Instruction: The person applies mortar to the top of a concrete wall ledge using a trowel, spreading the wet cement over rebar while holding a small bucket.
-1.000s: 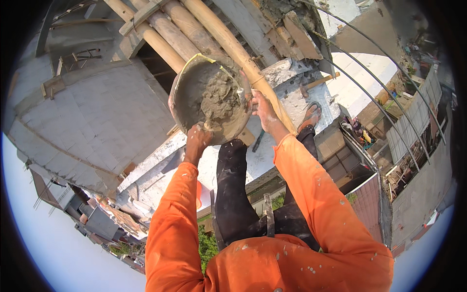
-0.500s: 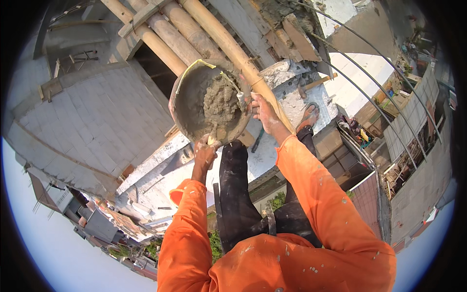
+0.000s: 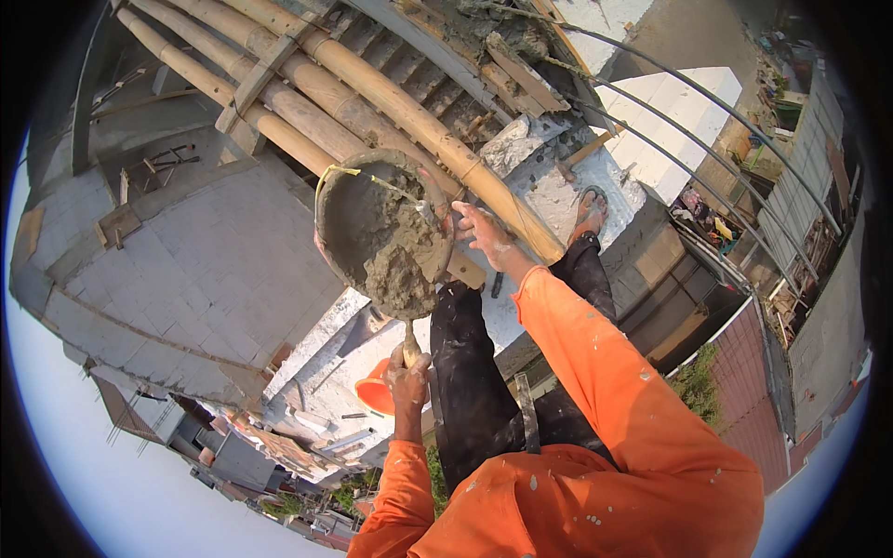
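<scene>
A round mortar bucket with a thin yellow handle stands in front of me, its inside coated with grey. Wet mortar lies heaped in it and over its near rim. My left hand is closed around the pale handle of a trowel; mortar covers the blade, which is hidden. My right hand is beside the bucket's right rim with its fingers stretched apart and nothing in them. Whether its fingertips touch the rim I cannot tell.
Thick bamboo poles run diagonally behind the bucket, crossed by a short wooden piece. Bent dark rods arch on the right. An orange bowl-like container sits near my left forearm. Rooftops lie far below the ledge.
The trowel has come out toward me with mortar heaped over it, my left hand drawing back. My right hand has opened away from the bucket's rim. The view has shifted.
</scene>
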